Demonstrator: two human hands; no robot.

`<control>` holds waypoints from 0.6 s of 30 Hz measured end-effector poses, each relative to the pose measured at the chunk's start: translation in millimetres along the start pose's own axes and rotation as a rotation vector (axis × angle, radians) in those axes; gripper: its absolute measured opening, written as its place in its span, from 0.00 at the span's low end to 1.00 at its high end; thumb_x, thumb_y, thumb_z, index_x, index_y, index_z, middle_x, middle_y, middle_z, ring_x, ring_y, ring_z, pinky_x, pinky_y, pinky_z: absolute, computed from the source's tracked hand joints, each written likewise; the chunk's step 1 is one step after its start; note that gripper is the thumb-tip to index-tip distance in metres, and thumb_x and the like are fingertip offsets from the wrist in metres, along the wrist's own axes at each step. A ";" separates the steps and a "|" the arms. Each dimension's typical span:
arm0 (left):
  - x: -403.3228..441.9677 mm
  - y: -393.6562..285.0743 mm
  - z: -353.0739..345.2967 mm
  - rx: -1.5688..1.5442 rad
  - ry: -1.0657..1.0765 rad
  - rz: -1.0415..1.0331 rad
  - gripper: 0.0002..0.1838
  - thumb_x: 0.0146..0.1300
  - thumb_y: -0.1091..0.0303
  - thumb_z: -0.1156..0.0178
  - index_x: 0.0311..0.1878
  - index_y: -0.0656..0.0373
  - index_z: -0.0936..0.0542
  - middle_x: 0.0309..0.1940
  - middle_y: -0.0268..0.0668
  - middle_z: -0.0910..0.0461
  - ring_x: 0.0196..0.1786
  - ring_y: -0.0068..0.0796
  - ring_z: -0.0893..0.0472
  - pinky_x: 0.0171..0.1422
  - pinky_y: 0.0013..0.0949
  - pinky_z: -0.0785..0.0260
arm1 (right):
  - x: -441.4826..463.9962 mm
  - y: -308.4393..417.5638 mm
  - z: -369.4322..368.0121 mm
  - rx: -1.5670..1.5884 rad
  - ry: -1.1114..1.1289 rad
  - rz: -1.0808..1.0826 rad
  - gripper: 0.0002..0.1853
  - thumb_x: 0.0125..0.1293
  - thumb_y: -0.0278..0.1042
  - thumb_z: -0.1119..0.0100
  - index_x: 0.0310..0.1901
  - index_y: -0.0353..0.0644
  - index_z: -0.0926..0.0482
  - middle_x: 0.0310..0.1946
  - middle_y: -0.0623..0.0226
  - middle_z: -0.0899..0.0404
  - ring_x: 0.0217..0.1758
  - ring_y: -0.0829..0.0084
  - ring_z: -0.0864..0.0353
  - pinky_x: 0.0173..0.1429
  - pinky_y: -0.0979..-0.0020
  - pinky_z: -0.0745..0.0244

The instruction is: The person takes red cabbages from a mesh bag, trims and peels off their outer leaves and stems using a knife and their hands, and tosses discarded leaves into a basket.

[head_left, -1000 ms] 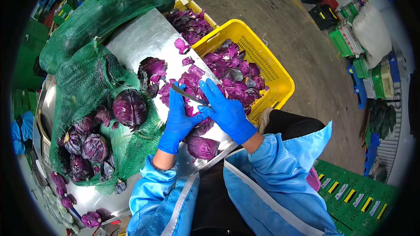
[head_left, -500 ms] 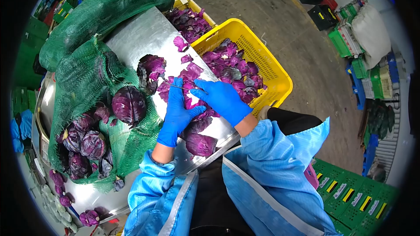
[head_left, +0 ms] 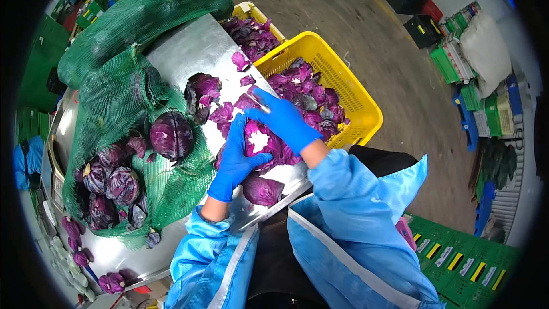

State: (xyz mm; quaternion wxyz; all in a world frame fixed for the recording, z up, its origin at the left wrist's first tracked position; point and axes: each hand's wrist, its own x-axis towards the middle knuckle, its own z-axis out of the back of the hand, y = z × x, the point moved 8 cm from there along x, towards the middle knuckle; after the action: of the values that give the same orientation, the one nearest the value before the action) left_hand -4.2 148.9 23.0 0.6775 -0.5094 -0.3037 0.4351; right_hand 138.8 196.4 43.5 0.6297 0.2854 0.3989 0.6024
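Observation:
My left hand (head_left: 235, 160), in a blue glove, is closed around the side of a red cabbage (head_left: 273, 142) with its pale cut stem end facing up. My right hand (head_left: 287, 121), gloved too, is closed on a knife (head_left: 262, 103), of which only a small part shows by the fingers. Both hands are over the metal table (head_left: 189, 46). Loose purple leaves (head_left: 222, 115) lie beyond the fingers. Nearer my body rests a large cabbage leaf piece (head_left: 262, 189). To the left, another whole cabbage (head_left: 171, 135) sits on green netting.
A green mesh sack (head_left: 111, 94) spills several cabbages at the left; a second full sack (head_left: 143, 14) lies behind it. Against the table's right edge stands a yellow crate (head_left: 357, 103) of leaves, with another yellow crate (head_left: 247, 8) beyond. Green crates (head_left: 457, 257) are at lower right.
The knife blade, which lay across near my left fingertips, now barely shows. My right hand has moved slightly up and left, and the cabbage's pale stem end has come into view.

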 end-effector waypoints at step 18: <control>-35.4 -32.3 -10.7 0.388 -0.310 -0.090 0.59 0.42 0.55 0.23 0.76 0.57 0.46 0.75 0.57 0.50 0.77 0.59 0.48 0.77 0.54 0.51 | -25.3 -11.5 -0.1 -0.299 0.125 0.048 0.22 0.54 0.55 0.33 0.46 0.51 0.16 0.35 0.56 0.16 0.36 0.53 0.15 0.41 0.57 0.21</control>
State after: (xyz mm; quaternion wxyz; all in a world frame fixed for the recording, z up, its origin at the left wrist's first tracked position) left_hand -1.4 109.3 51.8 0.7266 -0.2830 -0.3372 0.5275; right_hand 145.9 170.1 37.8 0.6245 0.1599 0.3360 0.6866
